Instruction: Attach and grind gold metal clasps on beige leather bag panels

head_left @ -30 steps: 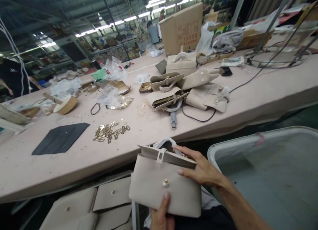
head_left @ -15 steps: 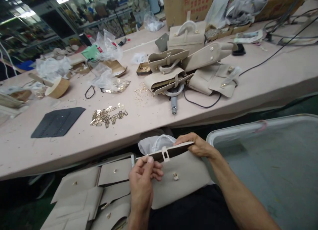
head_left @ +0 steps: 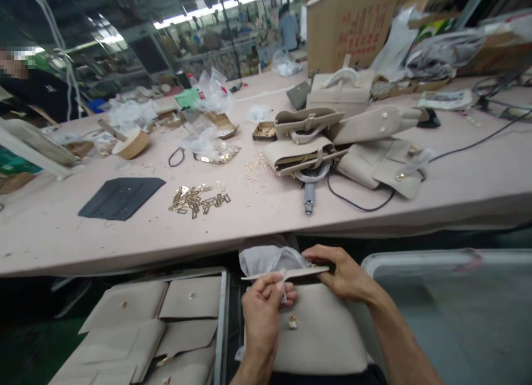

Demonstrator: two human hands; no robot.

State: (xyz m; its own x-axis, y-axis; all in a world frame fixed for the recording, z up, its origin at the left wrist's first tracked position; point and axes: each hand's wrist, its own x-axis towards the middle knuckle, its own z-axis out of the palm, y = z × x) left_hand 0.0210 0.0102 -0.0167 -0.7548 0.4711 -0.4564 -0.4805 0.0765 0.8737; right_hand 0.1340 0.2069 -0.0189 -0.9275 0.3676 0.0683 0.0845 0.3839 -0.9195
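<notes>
On my lap stands a beige handbag (head_left: pixel 320 329) with a gold-coloured clasp (head_left: pixel 292 322) on its front. My left hand (head_left: pixel 266 302) pinches the small strap tab at the middle of the bag's raised flap (head_left: pixel 303 273). Fingers of my right hand (head_left: pixel 343 271) grip the flap's right end, thumb below and fingers above. Behind the flap, clear plastic wrap (head_left: pixel 270 259) covers what looks like the handle. My left fingers hide most of the tab.
Beige bag pieces (head_left: pixel 120 324) fill a crate at lower left; a grey bin (head_left: pixel 453 313) stands at right. On the table lie metal frames (head_left: pixel 195 199), a dark sheet (head_left: pixel 122 198), an electric screwdriver (head_left: pixel 308 198) and several handbags (head_left: pixel 303 152). Another person (head_left: pixel 41 91) is at far left.
My left hand has moved right along the flap from its left part to the tab. The flap now lies more level, and the view has shifted left and up.
</notes>
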